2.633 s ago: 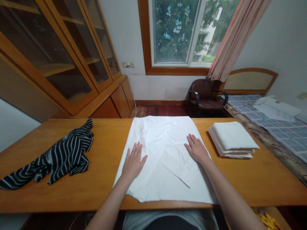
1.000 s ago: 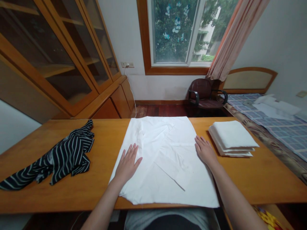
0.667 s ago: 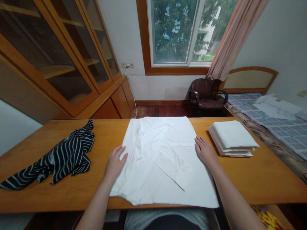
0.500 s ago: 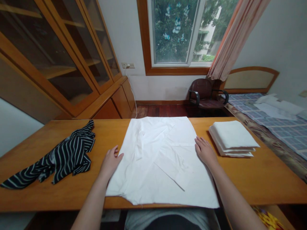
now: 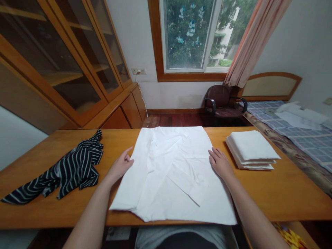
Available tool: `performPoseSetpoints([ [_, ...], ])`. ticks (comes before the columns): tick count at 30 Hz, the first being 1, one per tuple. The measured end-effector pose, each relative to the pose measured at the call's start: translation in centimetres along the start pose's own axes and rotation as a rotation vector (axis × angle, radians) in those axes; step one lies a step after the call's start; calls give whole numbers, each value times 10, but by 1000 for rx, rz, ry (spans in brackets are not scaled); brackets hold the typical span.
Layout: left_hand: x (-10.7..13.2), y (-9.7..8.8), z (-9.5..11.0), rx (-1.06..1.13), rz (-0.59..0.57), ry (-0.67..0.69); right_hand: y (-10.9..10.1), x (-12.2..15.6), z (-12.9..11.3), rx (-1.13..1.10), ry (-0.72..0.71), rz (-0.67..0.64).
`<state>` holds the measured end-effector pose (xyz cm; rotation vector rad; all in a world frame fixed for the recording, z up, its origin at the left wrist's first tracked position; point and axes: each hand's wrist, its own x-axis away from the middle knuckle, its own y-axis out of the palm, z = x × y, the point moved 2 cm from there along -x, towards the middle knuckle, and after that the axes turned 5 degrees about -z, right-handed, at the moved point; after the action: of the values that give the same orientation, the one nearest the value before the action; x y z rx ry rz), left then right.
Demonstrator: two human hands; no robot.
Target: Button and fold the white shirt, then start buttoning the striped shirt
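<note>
A white shirt (image 5: 178, 180) lies spread on the wooden table in front of me, its sleeves folded in over the body and some creases in the middle. My left hand (image 5: 121, 166) is at its left edge, thumb on the cloth and forefinger stretched out; the other fingers are curled at the edge and partly hidden. On the right edge rests my right hand (image 5: 220, 162), palm down with its fingers extended on the cloth. Close to the right hand is a stack of folded white cloth (image 5: 255, 147).
A black-and-white striped garment (image 5: 77, 162) lies crumpled on the left of the table (image 5: 290, 193). Beyond the table are a glass-door cabinet (image 5: 103, 93), a dark red armchair (image 5: 219, 98), and a bed (image 5: 298, 131) on the right. Something yellow (image 5: 290, 237) shows below the table at lower right.
The left hand has moved slightly up and the shirt's left edge has shifted outward to the left, with the lower left corner further out. The right hand has barely moved.
</note>
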<state>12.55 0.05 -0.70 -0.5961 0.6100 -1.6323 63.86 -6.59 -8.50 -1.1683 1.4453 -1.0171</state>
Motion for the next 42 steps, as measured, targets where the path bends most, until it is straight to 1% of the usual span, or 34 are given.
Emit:
performPoseSetpoints([
  [3,-1,-1,28,-36,-5,36,1,0,1,-13,-1,7],
  [5,-2,1,49,-84,-9,89,2,0,2,-24,-8,8],
  [7,-5,6,68,-122,-26,151,3,0,3,-27,-13,9],
  [10,-9,18,95,-170,-68,223,3,0,2,-24,-13,10],
  [13,-12,35,118,-240,-104,292,2,0,1,-29,-7,8],
  [16,-11,59,136,-287,-153,351,0,0,0,-33,-1,3],
  [18,-7,77,145,-286,-175,386,0,0,0,-31,1,0],
  [21,2,101,153,-214,-223,474,-2,0,-1,-28,0,-1],
  [23,6,112,151,-170,-262,522,-3,1,-2,-25,-2,-1],
  [25,6,119,144,-151,-239,556,-3,1,-3,-26,-1,-1],
  [27,0,120,130,-149,-135,586,-4,1,-2,-33,-2,2],
  [29,-10,118,112,-141,5,592,-4,1,-2,-47,-5,17],
  [31,-22,116,93,-96,133,563,-6,1,-4,-80,-14,52],
  [33,-32,116,73,-38,205,519,-10,0,-11,-139,-32,99],
  [35,-39,118,57,12,214,483,-18,0,-27,-216,-53,134],
  [37,-42,123,46,48,180,466,-27,-1,-53,-313,-67,125],
  [38,-42,126,42,60,161,463,-30,-2,-68,-385,-91,77],
  [40,-40,130,38,75,137,464,-32,-5,-99,-548,-79,-58],
  [42,-38,132,38,83,122,466,-30,-9,-129,-664,-101,-227],
])
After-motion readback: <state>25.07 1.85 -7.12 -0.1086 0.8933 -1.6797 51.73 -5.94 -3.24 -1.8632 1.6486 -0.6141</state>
